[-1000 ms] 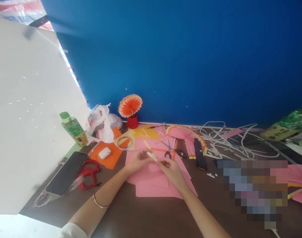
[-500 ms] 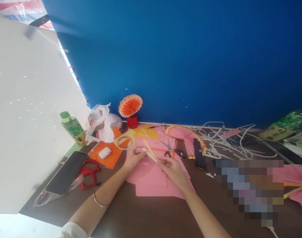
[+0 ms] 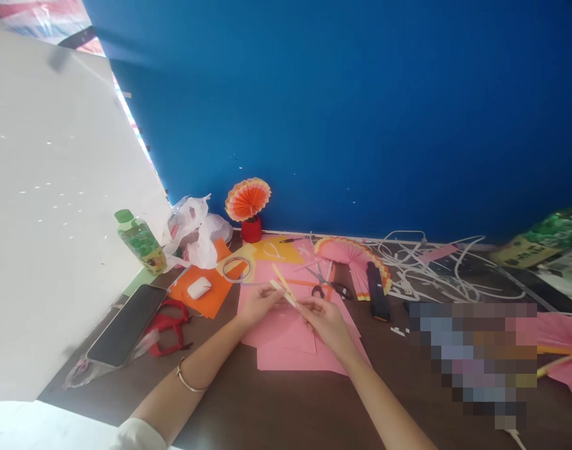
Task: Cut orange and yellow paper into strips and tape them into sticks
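Note:
A narrow pale-yellow paper strip [image 3: 282, 279] with a white band along its lower side is held up in the middle of the view. The fingertips of my left hand [image 3: 261, 304] pinch it near its left end. My right hand [image 3: 327, 322] grips its lower right end between thumb and fingers. Beneath both hands lie several overlapping pink paper sheets [image 3: 286, 356]. Just beyond my right hand rest open scissors [image 3: 319, 275] with dark handles. A roll of clear tape [image 3: 236, 270] lies beyond my left hand, over orange and yellow paper.
At left are a phone [image 3: 126, 325], red scissors [image 3: 166, 331], a white earbud case [image 3: 199, 287], a green-capped bottle [image 3: 140, 240] and a plastic bag [image 3: 196, 231]. A pleated paper flower [image 3: 248, 200] stands at the wall. Right are a pink pleated fan [image 3: 346, 253], black stapler-like object [image 3: 377, 290] and tangled cables [image 3: 421, 269].
My left fingers have shifted slightly down along the strip, and the white band shows more. My right hand stays almost in place, still gripping the strip.

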`<control>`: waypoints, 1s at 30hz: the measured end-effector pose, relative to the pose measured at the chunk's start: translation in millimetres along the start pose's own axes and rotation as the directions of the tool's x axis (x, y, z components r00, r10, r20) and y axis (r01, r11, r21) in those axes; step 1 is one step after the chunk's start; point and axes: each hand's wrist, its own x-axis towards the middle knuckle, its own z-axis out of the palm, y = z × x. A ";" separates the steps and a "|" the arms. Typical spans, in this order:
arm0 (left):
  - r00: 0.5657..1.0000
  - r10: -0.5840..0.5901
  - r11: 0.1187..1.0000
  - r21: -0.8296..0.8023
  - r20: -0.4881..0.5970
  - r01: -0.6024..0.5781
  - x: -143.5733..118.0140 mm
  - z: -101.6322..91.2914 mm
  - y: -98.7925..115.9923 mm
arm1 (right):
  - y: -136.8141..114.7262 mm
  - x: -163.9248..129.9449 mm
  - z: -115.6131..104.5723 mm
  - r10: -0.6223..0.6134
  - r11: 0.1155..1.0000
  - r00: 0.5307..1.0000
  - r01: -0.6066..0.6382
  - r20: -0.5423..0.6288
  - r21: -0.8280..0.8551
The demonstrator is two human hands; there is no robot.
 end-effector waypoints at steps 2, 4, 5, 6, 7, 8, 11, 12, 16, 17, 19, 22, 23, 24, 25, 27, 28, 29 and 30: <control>1.000 -0.013 1.000 0.011 -0.013 0.013 0.0 0.8 1.0 | 1.5 0.4 -0.2 0.000 1.000 1.000 0.000 -0.008 -0.023; 1.000 -0.018 1.000 0.017 -0.017 0.019 -0.3 1.6 2.0 | 2.1 0.5 -0.3 0.000 0.999 1.000 0.000 -0.003 -0.047; 1.000 -0.017 1.000 0.019 -0.015 0.017 -0.6 1.8 2.3 | 2.1 0.5 -0.4 0.000 0.998 1.000 0.000 0.002 -0.058; 1.000 -0.015 1.000 0.020 -0.014 0.016 -0.9 2.0 2.6 | 1.8 0.4 -0.4 -0.002 0.998 1.000 0.002 0.005 -0.066; 1.000 -0.013 1.000 0.023 -0.012 0.013 -1.1 2.0 2.7 | 1.3 0.2 -0.4 -0.005 0.997 1.000 0.006 0.007 -0.072; 1.000 -0.007 1.000 0.024 -0.008 0.007 -1.4 1.9 2.7 | 0.5 0.0 -0.3 -0.010 0.997 1.000 0.011 0.009 -0.075; 0.999 0.039 0.999 -0.002 0.037 -0.039 -2.8 1.8 2.8 | -2.8 -1.2 0.5 -0.029 0.996 1.000 0.030 0.012 -0.079; 0.996 0.057 0.998 -0.012 0.067 -0.056 -3.4 2.0 2.6 | -4.0 -1.7 1.2 -0.034 0.996 0.999 0.035 0.012 -0.078; 0.987 0.068 0.996 0.041 0.143 -0.075 -5.1 3.5 0.1 | -7.7 -3.6 4.4 -0.040 0.997 0.999 0.041 0.010 -0.066; 0.989 0.066 0.996 0.058 0.131 -0.074 -5.0 3.8 -1.0 | -8.1 -3.9 4.9 -0.042 0.997 0.999 0.043 0.011 -0.063; 0.994 0.067 0.995 0.067 0.088 -0.073 -4.0 3.8 -3.3 | -7.6 -4.0 4.6 -0.051 0.997 0.999 0.052 0.013 -0.050; 0.998 0.069 0.996 0.056 0.002 -0.069 -1.9 2.2 -4.3 | -3.9 -2.4 1.2 -0.065 0.998 0.998 0.065 0.010 -0.013; 0.997 0.070 0.996 0.049 -0.031 -0.068 -1.4 1.6 -3.7 | -2.2 -1.7 -0.3 -0.065 0.998 0.998 0.065 0.004 -0.002; 0.995 0.072 0.997 0.040 -0.063 -0.069 -1.1 1.2 -2.9 | -0.6 -0.9 -1.7 -0.063 0.998 0.998 0.063 -0.003 0.009; 0.993 0.074 0.997 0.031 -0.088 -0.072 -1.1 1.1 -1.7 | 0.8 -0.3 -2.9 -0.058 0.998 0.998 0.058 -0.007 0.017; 0.991 0.070 0.998 0.012 -0.115 -0.069 -1.8 1.6 0.6 | 2.4 0.5 -4.1 -0.047 0.998 0.999 0.047 -0.010 0.030; 0.992 0.063 0.998 -0.003 -0.112 -0.064 -2.3 2.3 1.5 | 2.7 0.7 -4.3 -0.046 0.998 0.999 0.046 -0.009 0.033; 0.994 0.054 0.998 -0.022 -0.096 -0.056 -2.9 3.0 2.1 | 2.8 0.6 -4.1 -0.048 0.998 0.999 0.049 -0.009 0.033; 0.997 0.044 0.998 -0.041 -0.063 -0.046 -3.5 3.9 2.3 | 2.6 0.5 -3.8 -0.054 0.998 0.998 0.054 -0.010 0.031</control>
